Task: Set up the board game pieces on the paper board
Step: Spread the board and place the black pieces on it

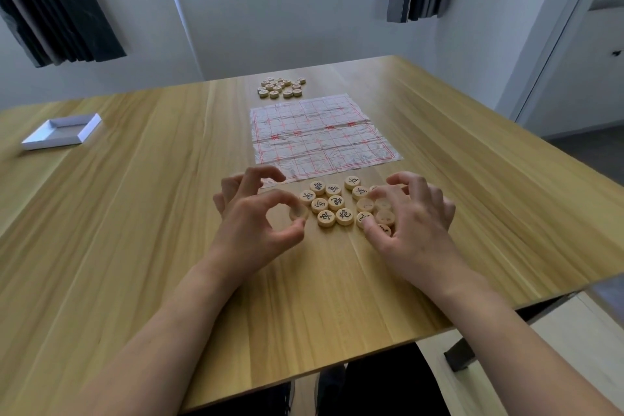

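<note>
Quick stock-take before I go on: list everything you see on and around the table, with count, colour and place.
Paper board: one, white with red grid, table centre, no pieces on it.
Near pieces: a cluster, exact count unclear, pale wood, several with black characters, some blank side up, between the hands.
Far pieces: a cluster, count unclear, pale wood, beyond the board.
Box tray: one, white, far left.
Table: one, light wood.
Curtains: dark, on the back wall.
Left hand: pinching a blank piece.
Right hand: over the near cluster's right side.

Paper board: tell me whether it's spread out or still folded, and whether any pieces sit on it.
Spread out. The paper board lies flat on the table, creased, its whole red grid showing. No pieces sit on it.
</note>
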Motion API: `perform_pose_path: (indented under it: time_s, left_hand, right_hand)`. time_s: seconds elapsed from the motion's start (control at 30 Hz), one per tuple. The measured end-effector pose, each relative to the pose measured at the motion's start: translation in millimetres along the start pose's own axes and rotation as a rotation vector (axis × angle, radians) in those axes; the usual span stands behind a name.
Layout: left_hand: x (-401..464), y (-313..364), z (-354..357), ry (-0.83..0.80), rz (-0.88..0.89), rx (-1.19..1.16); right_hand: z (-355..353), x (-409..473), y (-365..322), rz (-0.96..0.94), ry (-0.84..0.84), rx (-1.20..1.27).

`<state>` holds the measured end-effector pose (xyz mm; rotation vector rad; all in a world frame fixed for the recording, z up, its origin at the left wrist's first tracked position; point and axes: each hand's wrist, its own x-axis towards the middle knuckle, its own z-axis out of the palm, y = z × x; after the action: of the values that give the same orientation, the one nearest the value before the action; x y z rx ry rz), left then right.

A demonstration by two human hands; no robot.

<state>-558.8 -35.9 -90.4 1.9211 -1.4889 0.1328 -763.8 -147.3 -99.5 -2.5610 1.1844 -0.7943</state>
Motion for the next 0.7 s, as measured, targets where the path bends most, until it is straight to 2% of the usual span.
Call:
perform_pose_path:
  time_s: [0.37,0.57,0.7]
  left_hand:
    - [1.7,1.0,2.1,-0.037,0.046,-0.002]
    - [14.7,-8.9,4.2,0.01,-0.025,0.02]
    - [16.6,-11.6,6.3,0.021,-0.061,0.038]
  right_hand:
    - [1.9,4.6,-5.6,-0.043,-0.019,0.008]
    - [4.7,42.7,-15.6,-0.066,-0.036,-0.022]
    - [8.3,66.8,-25.1,-0.13,-0.12,-0.065]
